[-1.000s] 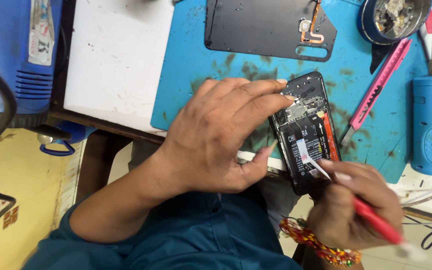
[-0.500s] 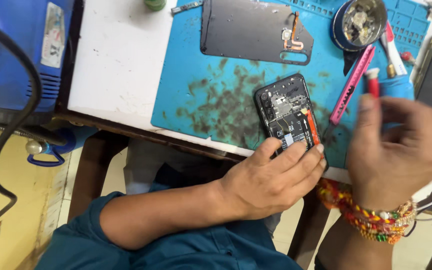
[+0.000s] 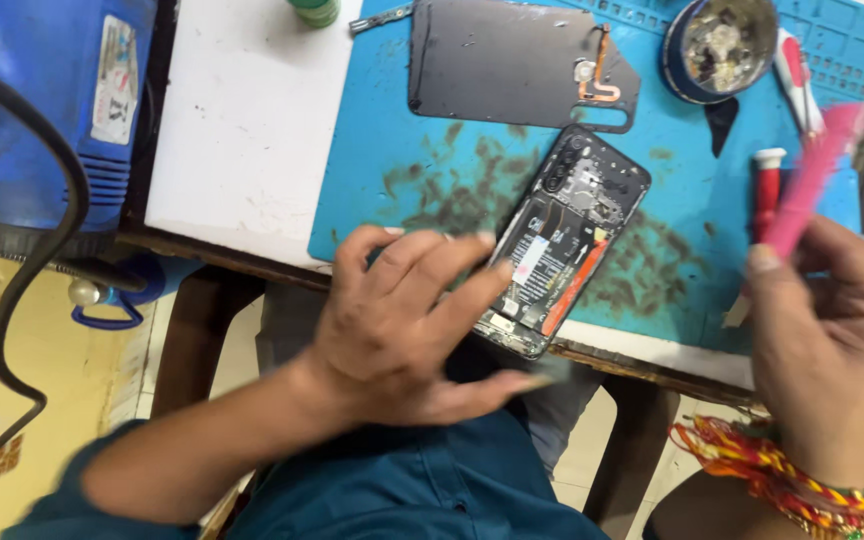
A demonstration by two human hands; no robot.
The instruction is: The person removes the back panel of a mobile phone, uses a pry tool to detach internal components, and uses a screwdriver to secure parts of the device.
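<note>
An opened phone with its back off lies tilted on the blue work mat, its lower end over the table's front edge. My left hand grips that lower end, with the fingers on its left side and the thumb under its bottom edge. My right hand is to the right of the phone and apart from it, holding a blurred pink flat tool that points up and away. A red-handled tool with a white cap lies on the mat just left of the pink one.
The phone's dark back cover lies at the back of the mat beside a round blue tin of small parts. A white board sits left of the mat. A blue machine with a black cable stands at far left.
My right hand left the phone, set the red tool down on the mat and now holds the pink tool. My left hand shifted to the phone's lower end.
</note>
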